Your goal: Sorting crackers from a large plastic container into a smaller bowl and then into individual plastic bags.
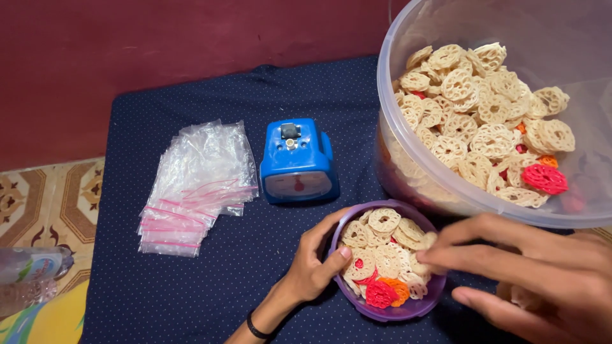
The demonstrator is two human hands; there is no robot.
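A small purple bowl (pixel 408 309), heaped with pale flower-shaped crackers (pixel 386 250) and a few red and orange ones, sat on the dark blue dotted cloth (pixel 191 293) near the front edge. The left hand (pixel 312 264) curled round the bowl's left rim, thumb laid over the edge and fingers wrapped loosely on the outside wall. The right hand (pixel 542 274) hovered over the bowl's right side, fingers stretched out nearly flat, tips at the crackers; whether it pinched 1 could not be told, since motion blurred it. Just behind the bowl stood a large clear plastic tub (pixel 408 159) full of the same crackers. Left of it was a small blue scale (pixel 297 162), then a stack of clear zip bags (pixel 194 185). A plastic bottle (pixel 29 274) lay on the patterned floor.
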